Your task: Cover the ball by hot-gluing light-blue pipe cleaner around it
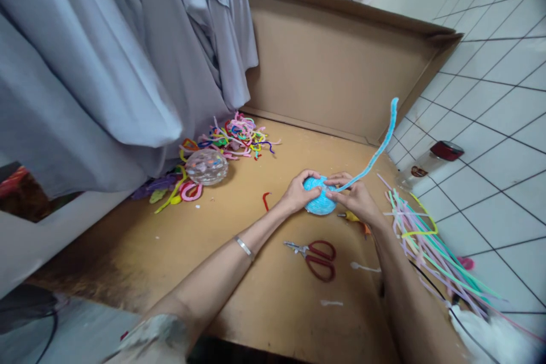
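Observation:
A round blue ball (321,202) of fuzzy wound strands is held between both hands above the tan table. My left hand (301,190) grips its left side, thumb across the front. At its right side my right hand (350,196) pinches a light blue pipe cleaner (377,153), whose free end rises up and to the right. Where that strand meets the ball is partly hidden by the fingers. Red-handled scissors (313,259) lie below the hands, and a yellow-tipped tool (350,216) lies partly behind my right hand.
Colourful pipe cleaners (239,133) are heaped at the back left, near a clear ball (207,167). More long ones (426,244) lie at right by a jar (430,162). A grey cloth (128,57) hangs at left; a cardboard wall (333,62) stands behind.

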Tool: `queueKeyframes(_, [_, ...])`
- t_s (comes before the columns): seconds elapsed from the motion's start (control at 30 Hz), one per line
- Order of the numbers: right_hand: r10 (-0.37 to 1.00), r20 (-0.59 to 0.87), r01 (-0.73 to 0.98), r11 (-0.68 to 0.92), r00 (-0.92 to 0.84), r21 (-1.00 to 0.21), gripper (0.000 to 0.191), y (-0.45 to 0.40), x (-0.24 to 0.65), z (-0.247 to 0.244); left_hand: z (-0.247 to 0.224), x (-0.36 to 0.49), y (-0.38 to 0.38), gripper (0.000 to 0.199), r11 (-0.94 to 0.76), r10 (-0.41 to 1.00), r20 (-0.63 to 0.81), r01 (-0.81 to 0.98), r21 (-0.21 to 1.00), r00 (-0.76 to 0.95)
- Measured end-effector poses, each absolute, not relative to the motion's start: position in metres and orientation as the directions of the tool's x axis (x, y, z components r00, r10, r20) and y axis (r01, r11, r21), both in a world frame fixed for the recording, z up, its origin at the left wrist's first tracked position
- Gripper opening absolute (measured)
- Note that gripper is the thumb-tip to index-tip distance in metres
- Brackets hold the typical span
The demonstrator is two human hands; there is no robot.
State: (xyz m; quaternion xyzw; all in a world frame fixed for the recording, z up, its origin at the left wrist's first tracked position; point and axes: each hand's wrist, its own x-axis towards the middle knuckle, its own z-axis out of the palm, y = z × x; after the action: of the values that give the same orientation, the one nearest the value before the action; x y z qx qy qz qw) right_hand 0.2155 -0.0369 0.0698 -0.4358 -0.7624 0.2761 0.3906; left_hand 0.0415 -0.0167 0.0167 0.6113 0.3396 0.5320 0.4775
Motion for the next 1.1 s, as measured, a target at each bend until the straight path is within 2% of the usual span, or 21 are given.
queueKeyframes(0.4, [0.842, 0.383, 0.499, 0.535, -0.379, -0.681, 0.035, -0.04, 0.216, 0.066, 0.014, 0.043, -0.015, 0.029, -0.317, 0.931, 0.327, -0.087, 0.945, 0.164])
queueKeyframes(0.63, [0.838, 0.393, 0.508, 0.543, -0.378, -0.669, 0.032, -0.038, 0.214, 0.068, 0.014, 0.046, -0.017, 0.026, -0.323, 0.932, 0.329, -0.062, 0.944, 0.155])
queueKeyframes(0.77, [0.863, 0.367, 0.495, 0.501, -0.347, -0.71, 0.031, -0.04, 0.212, 0.071, 0.013, 0.047, -0.018, 0.026, -0.333, 0.929, 0.338, -0.059, 0.941, 0.148])
queueKeyframes(0.93, [0.911, 0.254, 0.452, 0.385, -0.324, -0.805, 0.038, -0.044, 0.217, 0.081, 0.014, 0.048, -0.019, 0.031, -0.326, 0.934, 0.337, -0.101, 0.94, 0.122])
queueKeyframes(1.1, [0.939, 0.254, 0.39, 0.328, -0.231, -0.86, 0.026, -0.038, 0.221, 0.076, 0.018, 0.048, -0.02, 0.033, -0.276, 0.949, 0.292, -0.136, 0.952, 0.118])
